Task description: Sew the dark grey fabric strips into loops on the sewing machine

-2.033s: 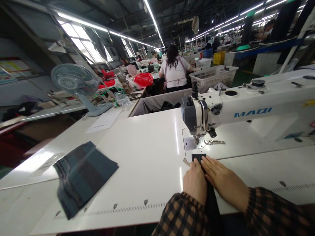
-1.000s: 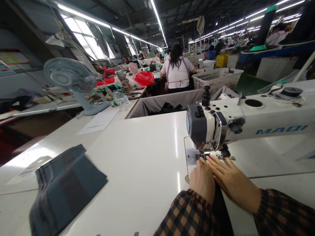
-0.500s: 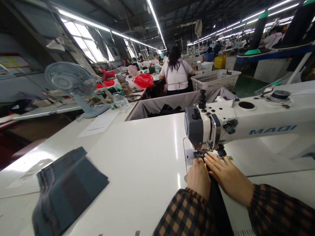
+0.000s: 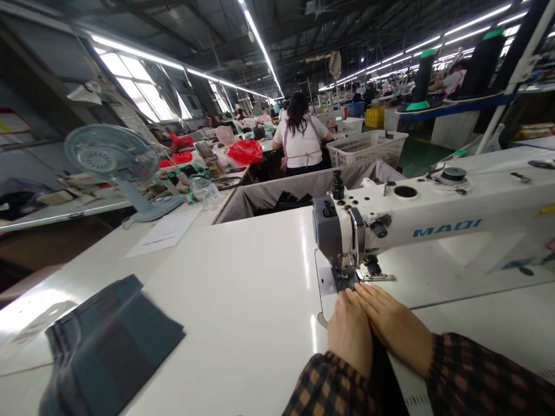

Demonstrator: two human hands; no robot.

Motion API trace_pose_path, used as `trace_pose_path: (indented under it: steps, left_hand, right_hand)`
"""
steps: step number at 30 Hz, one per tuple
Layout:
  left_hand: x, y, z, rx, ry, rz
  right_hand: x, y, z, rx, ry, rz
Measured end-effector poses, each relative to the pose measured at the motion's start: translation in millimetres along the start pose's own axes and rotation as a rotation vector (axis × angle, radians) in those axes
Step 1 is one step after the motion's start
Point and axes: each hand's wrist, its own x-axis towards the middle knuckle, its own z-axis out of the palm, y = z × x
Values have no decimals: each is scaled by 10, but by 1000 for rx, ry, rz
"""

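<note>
A strip of dark fabric (image 4: 387, 378) runs from under the presser foot of a white sewing machine (image 4: 437, 202) back toward me, between my forearms. My left hand (image 4: 350, 329) is closed on the strip just in front of the needle area, its fingers curled and pressed down. Beside it, my right hand (image 4: 396, 323) lies flat with fingers stretched out over the fabric, its fingertips close to the presser foot. The hands touch each other and cover part of the strip. To the left, a stack of dark blue-grey fabric pieces (image 4: 117, 346) rests on the table.
A grey fan (image 4: 113, 156) and a paper sheet (image 4: 162, 231) are at the table's far left. Behind the table is a cloth-lined bin (image 4: 243, 199) with dark pieces. A co-worker (image 4: 303, 136) sits beyond, near a white basket (image 4: 368, 149). Thread cones (image 4: 422, 81) stand at right.
The view has shifted, so the machine sits further left in the picture. Both hands are slightly further back from the needle, and more dark fabric shows at the presser foot.
</note>
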Motion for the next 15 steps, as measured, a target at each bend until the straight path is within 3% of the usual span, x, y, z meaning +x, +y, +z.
trace_pose_path:
  steps: [4,7,12,15]
  left_hand:
    - [125,-45,-42,-14,40,13]
    - [-33,-120,38,-136,92,-3]
    - [-936,-172,406,-544,147,-138]
    - [-1494,-140,679,-800,146,-308]
  right_hand:
    - [64,-2,42,17,-28,59]
    - [-76,-174,-48,37,-43,129]
    - [-750,-707,-352,198,41,203]
    - [-1195,-1052,-463,370,163,459]
